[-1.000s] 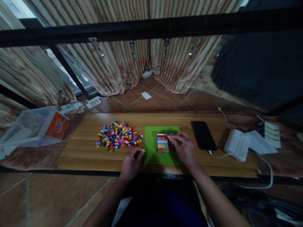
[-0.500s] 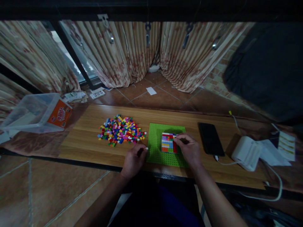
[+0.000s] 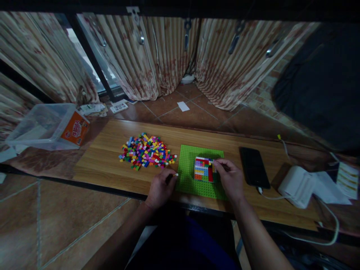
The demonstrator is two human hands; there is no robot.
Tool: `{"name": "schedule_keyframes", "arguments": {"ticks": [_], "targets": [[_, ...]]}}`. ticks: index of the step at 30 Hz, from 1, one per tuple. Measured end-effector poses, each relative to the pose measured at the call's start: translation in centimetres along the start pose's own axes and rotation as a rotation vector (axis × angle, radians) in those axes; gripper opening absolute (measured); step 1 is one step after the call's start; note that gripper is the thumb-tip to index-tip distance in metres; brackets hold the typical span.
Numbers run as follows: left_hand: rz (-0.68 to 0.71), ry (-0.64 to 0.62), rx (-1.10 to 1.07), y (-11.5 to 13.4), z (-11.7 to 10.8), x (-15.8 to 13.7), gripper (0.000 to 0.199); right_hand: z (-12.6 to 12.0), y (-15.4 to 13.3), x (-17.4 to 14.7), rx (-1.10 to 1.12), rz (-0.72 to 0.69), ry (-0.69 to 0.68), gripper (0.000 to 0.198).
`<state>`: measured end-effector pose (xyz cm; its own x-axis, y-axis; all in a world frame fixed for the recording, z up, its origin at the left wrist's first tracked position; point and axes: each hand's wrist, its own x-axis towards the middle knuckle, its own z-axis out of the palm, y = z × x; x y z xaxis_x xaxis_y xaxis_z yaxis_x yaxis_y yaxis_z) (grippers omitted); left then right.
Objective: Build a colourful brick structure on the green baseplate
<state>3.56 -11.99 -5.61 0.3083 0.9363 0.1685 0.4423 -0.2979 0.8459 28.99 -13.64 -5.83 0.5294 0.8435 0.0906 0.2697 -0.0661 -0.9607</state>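
A green studded baseplate (image 3: 185, 180) lies on the wooden board in front of me. On it sits a flat block of multicoloured toy bricks (image 3: 201, 170), laid in rows, with a red strip toward its right side. My right hand (image 3: 231, 179) is over the block's right part, thumb and forefinger pinched at the upper right corner; whatever is between them is hidden. Left of the baseplate, my left hand (image 3: 161, 187) is closed, with a small white brick (image 3: 177, 174) between thumb and forefinger. A loose pile of small coloured bricks (image 3: 147, 150) lies beyond that hand.
A black phone (image 3: 254, 167) with a white cable lies right of the baseplate. Farther right stand a white device (image 3: 296, 186) and some papers (image 3: 327, 187). A clear plastic bin (image 3: 42, 129) with an orange label is at the left, beside the wooden board (image 3: 98, 157).
The camera view has shifted slightly. My right fingertips have moved a little right over the block, uncovering more of its right side. My left hand keeps the white brick in about the same place.
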Motion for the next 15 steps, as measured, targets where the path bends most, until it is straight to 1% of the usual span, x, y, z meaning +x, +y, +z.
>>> {"name": "schedule_keyframes", "arguments": {"ticks": [7,15], "targets": [[0.009,0.013,0.0,0.3,-0.07,0.02,0.007,0.92,-0.24,0.28,-0.067,0.018,0.036,0.032],[0.004,0.007,-0.004,0.19,-0.06,-0.02,0.008,0.97,-0.24,0.37,-0.092,-0.002,0.024,0.033]]}}
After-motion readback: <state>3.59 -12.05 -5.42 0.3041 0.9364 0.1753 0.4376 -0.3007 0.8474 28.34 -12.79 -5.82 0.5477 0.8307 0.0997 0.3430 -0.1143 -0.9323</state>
